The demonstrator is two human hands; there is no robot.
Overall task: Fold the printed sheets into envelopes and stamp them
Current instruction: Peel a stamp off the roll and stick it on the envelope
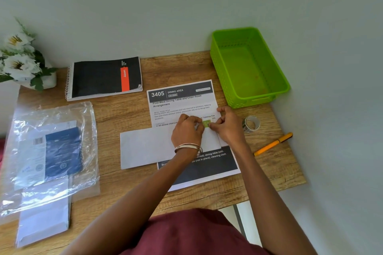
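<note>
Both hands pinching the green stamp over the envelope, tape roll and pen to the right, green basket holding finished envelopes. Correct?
Not quite: in the head view the green basket holds nothing. The rest stands: both hands, left and right, pinch the stamp over the envelope; tape roll and pen lie right.

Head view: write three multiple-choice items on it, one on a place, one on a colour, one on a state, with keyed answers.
1. Where does the pen lie?
A. in the basket
B. on the table, right of the printed sheet
C. on the notebook

2. What colour is the basket?
A. green
B. blue
C. red

3. What are both hands doing?
A. resting flat
B. holding the pen
C. pinching a small green stamp

Answers: 1 B, it lies on the table beside the printed sheet. 2 A, bright green. 3 C, left hand and right hand meet on the stamp over the envelope.
</note>
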